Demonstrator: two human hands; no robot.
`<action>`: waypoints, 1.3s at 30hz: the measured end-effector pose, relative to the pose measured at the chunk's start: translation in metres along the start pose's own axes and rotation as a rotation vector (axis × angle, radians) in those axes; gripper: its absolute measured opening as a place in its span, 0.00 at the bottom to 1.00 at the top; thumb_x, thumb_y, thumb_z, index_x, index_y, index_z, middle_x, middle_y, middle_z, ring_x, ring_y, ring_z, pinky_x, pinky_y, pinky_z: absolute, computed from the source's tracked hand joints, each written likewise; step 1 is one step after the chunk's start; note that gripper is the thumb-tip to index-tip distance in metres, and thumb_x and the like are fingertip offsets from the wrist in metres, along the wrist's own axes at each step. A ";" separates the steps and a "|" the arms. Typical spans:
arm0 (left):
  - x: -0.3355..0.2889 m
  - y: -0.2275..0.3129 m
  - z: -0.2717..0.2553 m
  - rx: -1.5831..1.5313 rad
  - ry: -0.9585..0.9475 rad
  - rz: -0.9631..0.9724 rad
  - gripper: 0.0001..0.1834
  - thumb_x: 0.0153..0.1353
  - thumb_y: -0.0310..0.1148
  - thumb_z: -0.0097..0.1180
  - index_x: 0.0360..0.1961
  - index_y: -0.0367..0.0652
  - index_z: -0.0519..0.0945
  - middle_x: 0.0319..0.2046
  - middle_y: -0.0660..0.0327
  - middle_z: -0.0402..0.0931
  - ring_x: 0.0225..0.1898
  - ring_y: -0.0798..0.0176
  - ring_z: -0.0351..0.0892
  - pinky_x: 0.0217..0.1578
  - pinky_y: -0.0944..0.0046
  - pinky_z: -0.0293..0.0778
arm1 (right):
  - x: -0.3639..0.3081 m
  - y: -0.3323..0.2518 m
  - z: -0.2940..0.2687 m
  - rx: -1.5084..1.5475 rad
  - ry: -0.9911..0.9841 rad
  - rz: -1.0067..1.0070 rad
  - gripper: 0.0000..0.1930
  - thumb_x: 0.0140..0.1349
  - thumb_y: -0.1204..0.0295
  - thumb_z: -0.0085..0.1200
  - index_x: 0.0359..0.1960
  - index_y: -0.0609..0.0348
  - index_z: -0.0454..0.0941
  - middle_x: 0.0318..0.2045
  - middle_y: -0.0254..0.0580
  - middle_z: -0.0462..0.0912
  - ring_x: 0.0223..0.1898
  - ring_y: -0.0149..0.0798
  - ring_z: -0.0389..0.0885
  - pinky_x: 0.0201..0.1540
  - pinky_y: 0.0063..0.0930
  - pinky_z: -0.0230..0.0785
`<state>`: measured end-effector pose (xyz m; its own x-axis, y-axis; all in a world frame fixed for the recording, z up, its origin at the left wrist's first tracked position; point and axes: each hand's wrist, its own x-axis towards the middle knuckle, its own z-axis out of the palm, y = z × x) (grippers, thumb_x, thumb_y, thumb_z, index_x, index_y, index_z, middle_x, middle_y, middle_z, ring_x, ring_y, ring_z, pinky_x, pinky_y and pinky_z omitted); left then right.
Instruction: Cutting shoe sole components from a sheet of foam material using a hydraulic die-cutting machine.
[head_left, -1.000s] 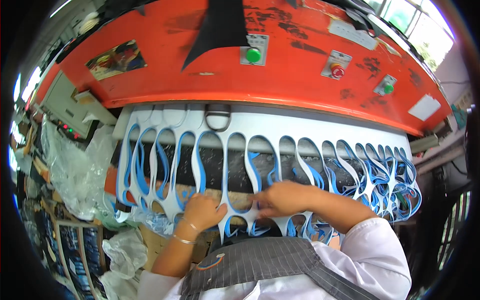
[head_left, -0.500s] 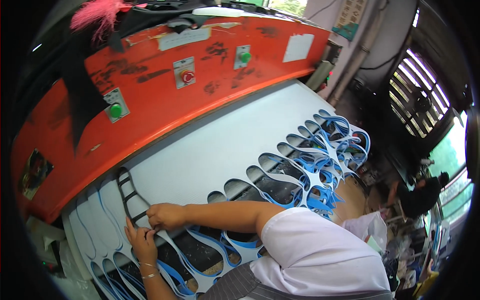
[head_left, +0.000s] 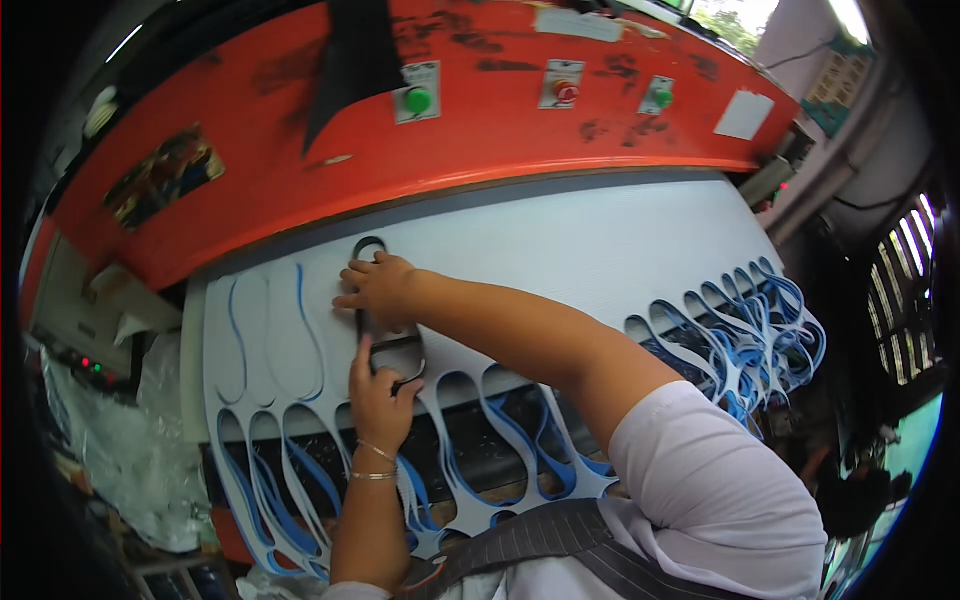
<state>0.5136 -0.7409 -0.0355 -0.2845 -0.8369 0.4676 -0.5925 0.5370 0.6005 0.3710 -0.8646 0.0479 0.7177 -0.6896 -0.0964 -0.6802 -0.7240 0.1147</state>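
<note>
A: Where is the black cutting die (head_left: 398, 344) to be found?

B: It is laid on the white sheet (head_left: 560, 250), left of the middle of the view; its rounded far end is turned towards the red machine beam (head_left: 480, 130), and its near end is set close to the row of sole-shaped holes

A: How is it touched by the hands?

B: Its near end is grasped by the left hand (head_left: 382, 405), the index finger being stretched along it and the thumb being placed at the rim; its far half is partly covered by the right hand (head_left: 385, 288), whose fingers are spread and bent over the frame, though whether it is gripped by them cannot be told

A: What can be seen around it?

B: To its left, long sole-shaped outlines (head_left: 313, 340) are traced in the sheet by blue-edged cuts; nearer the body, openings are separated by narrow white strips (head_left: 478, 516) with blue undersides, and at the right such strips are bunched into a tangle (head_left: 745, 350)

A: And on the beam?

B: A red button (head_left: 566, 92) is flanked by two green ones, and a black cloth (head_left: 355, 70) is draped over the front
</note>
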 end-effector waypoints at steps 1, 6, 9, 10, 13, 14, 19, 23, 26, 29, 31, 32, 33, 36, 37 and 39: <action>0.000 0.000 -0.004 0.019 0.008 -0.025 0.17 0.45 0.36 0.70 0.26 0.38 0.74 0.63 0.40 0.60 0.57 0.37 0.67 0.57 0.49 0.64 | 0.006 -0.004 0.001 -0.065 0.009 -0.064 0.41 0.42 0.65 0.69 0.63 0.34 0.66 0.59 0.41 0.67 0.66 0.43 0.60 0.59 0.39 0.61; 0.015 0.028 -0.014 -0.101 0.246 0.013 0.18 0.49 0.32 0.69 0.37 0.39 0.74 0.62 0.42 0.62 0.56 0.45 0.71 0.55 0.56 0.68 | 0.022 0.015 0.016 -0.138 0.342 -0.282 0.13 0.56 0.68 0.54 0.43 0.44 0.82 0.51 0.35 0.75 0.62 0.41 0.66 0.60 0.44 0.61; -0.001 0.019 0.001 -0.090 0.140 -0.142 0.38 0.47 0.38 0.72 0.55 0.36 0.65 0.59 0.38 0.65 0.54 0.41 0.74 0.53 0.54 0.71 | 0.017 0.029 0.036 0.051 0.353 -0.382 0.08 0.50 0.70 0.55 0.32 0.50 0.82 0.40 0.36 0.81 0.49 0.44 0.75 0.54 0.40 0.67; -0.005 0.019 0.004 -0.075 -0.003 -0.249 0.45 0.45 0.42 0.73 0.59 0.35 0.61 0.57 0.37 0.68 0.52 0.39 0.75 0.51 0.51 0.72 | 0.011 0.038 0.043 0.033 0.541 -0.277 0.07 0.46 0.72 0.56 0.29 0.51 0.81 0.34 0.36 0.81 0.43 0.45 0.76 0.49 0.39 0.69; 0.011 0.025 -0.012 0.227 -0.237 -0.302 0.46 0.46 0.54 0.68 0.57 0.31 0.66 0.51 0.39 0.73 0.45 0.41 0.79 0.48 0.51 0.74 | -0.015 0.048 0.000 0.356 1.148 -0.016 0.06 0.45 0.77 0.58 0.28 0.55 0.79 0.27 0.42 0.79 0.31 0.47 0.77 0.34 0.39 0.71; 0.023 0.032 -0.016 0.397 -0.393 -0.333 0.44 0.47 0.57 0.66 0.55 0.31 0.70 0.50 0.39 0.74 0.44 0.42 0.80 0.47 0.51 0.75 | -0.032 0.049 -0.026 0.456 1.101 0.185 0.04 0.53 0.74 0.59 0.30 0.58 0.78 0.26 0.44 0.78 0.29 0.46 0.76 0.33 0.37 0.70; 0.099 0.051 -0.022 0.559 -0.688 -0.209 0.27 0.55 0.51 0.57 0.49 0.42 0.79 0.52 0.49 0.75 0.50 0.49 0.77 0.56 0.51 0.65 | -0.090 0.049 -0.033 0.804 0.772 0.765 0.12 0.59 0.67 0.54 0.38 0.64 0.75 0.28 0.52 0.80 0.31 0.49 0.80 0.36 0.38 0.69; 0.117 -0.022 0.038 0.627 -0.251 -0.008 0.22 0.61 0.41 0.49 0.56 0.52 0.77 0.63 0.58 0.66 0.68 0.54 0.56 0.67 0.45 0.48 | -0.088 0.041 0.019 0.827 0.341 1.051 0.14 0.58 0.70 0.48 0.42 0.66 0.76 0.32 0.61 0.81 0.39 0.57 0.82 0.44 0.45 0.72; 0.112 -0.035 0.060 0.480 -0.223 -0.164 0.25 0.62 0.37 0.44 0.62 0.54 0.72 0.69 0.63 0.57 0.72 0.55 0.47 0.69 0.42 0.41 | -0.088 0.037 0.035 0.887 0.224 1.120 0.19 0.59 0.69 0.44 0.50 0.66 0.74 0.36 0.64 0.81 0.42 0.61 0.81 0.49 0.49 0.71; 0.120 -0.031 0.060 0.444 -0.290 -0.185 0.27 0.63 0.37 0.42 0.65 0.56 0.69 0.71 0.63 0.53 0.74 0.55 0.42 0.70 0.42 0.37 | -0.096 0.039 0.048 0.690 0.283 0.983 0.31 0.62 0.61 0.50 0.65 0.62 0.61 0.45 0.64 0.80 0.49 0.58 0.79 0.50 0.48 0.71; 0.115 -0.038 0.055 0.445 -0.277 -0.184 0.26 0.63 0.37 0.42 0.65 0.56 0.69 0.71 0.63 0.53 0.74 0.55 0.42 0.70 0.41 0.36 | -0.120 0.026 0.059 0.590 0.286 0.648 0.41 0.55 0.51 0.60 0.65 0.60 0.61 0.57 0.68 0.70 0.62 0.63 0.66 0.60 0.51 0.62; 0.115 -0.037 0.055 0.441 -0.283 -0.193 0.26 0.64 0.37 0.42 0.65 0.57 0.69 0.71 0.63 0.53 0.74 0.55 0.42 0.70 0.41 0.36 | -0.135 0.012 0.060 0.589 0.278 0.651 0.41 0.55 0.51 0.60 0.65 0.60 0.61 0.57 0.68 0.70 0.62 0.63 0.66 0.60 0.51 0.62; 0.113 -0.038 0.052 0.443 -0.290 -0.205 0.26 0.64 0.37 0.41 0.65 0.58 0.68 0.71 0.63 0.52 0.74 0.55 0.42 0.69 0.41 0.36 | -0.148 -0.005 0.061 0.540 0.202 0.511 0.44 0.48 0.48 0.64 0.63 0.60 0.63 0.61 0.68 0.65 0.65 0.64 0.59 0.64 0.52 0.55; 0.124 -0.037 0.049 0.459 -0.304 -0.181 0.26 0.64 0.38 0.42 0.65 0.58 0.68 0.71 0.63 0.52 0.74 0.56 0.40 0.70 0.42 0.35 | -0.151 -0.019 0.071 0.472 0.212 0.415 0.47 0.38 0.44 0.70 0.58 0.61 0.67 0.63 0.72 0.60 0.70 0.64 0.50 0.69 0.54 0.44; 0.127 -0.033 0.050 0.457 -0.305 -0.183 0.26 0.64 0.38 0.41 0.65 0.59 0.68 0.71 0.64 0.51 0.74 0.56 0.39 0.70 0.43 0.34 | -0.151 -0.021 0.074 0.453 0.305 0.455 0.47 0.35 0.43 0.72 0.54 0.61 0.70 0.62 0.75 0.60 0.70 0.63 0.49 0.70 0.54 0.40; 0.126 -0.034 0.051 0.440 -0.333 -0.195 0.26 0.64 0.38 0.41 0.65 0.59 0.68 0.72 0.64 0.50 0.74 0.56 0.39 0.70 0.43 0.33 | -0.151 -0.022 0.076 0.468 0.322 0.434 0.45 0.34 0.44 0.72 0.51 0.61 0.72 0.62 0.75 0.61 0.70 0.64 0.50 0.69 0.54 0.41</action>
<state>0.4598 -0.8703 -0.0303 -0.3179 -0.9425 0.1032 -0.8948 0.3343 0.2959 0.2665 -0.7459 -0.0149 0.3270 -0.9301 0.1671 -0.8549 -0.3665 -0.3671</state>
